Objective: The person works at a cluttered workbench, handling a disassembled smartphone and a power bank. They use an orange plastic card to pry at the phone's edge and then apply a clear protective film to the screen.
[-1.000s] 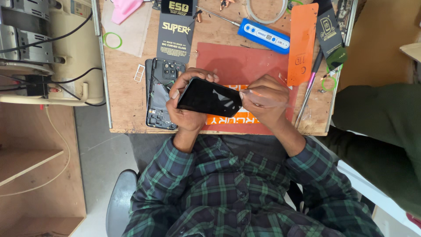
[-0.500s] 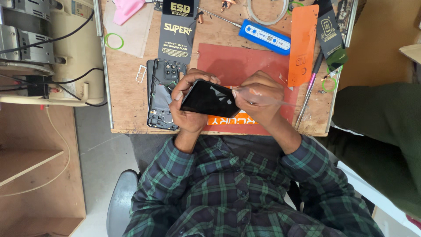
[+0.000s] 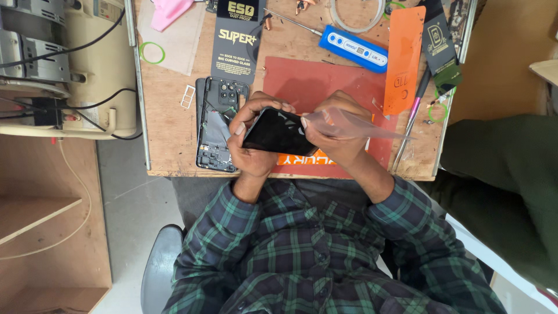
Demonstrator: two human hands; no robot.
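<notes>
Left hand [image 3: 251, 145] gripping black phone screen [image 3: 278, 131]; right hand [image 3: 337, 136] pinching clear film [image 3: 354, 125]; opened phone body [image 3: 216, 125] on wooden table [image 3: 168, 116].

The screen [image 3: 278, 131] is glossy black glass; the film [image 3: 349, 125] peeling from it is thin, clear, shiny plastic. The table [image 3: 168, 122] is bare, scuffed wood with a metal edge. The mat [image 3: 308, 81] looks matt red and smooth. The opened phone [image 3: 215, 125] shows dull metal and plastic parts. The blue tool [image 3: 353, 48] is smooth plastic. The shirt [image 3: 325, 250] is soft checked cloth.
</notes>
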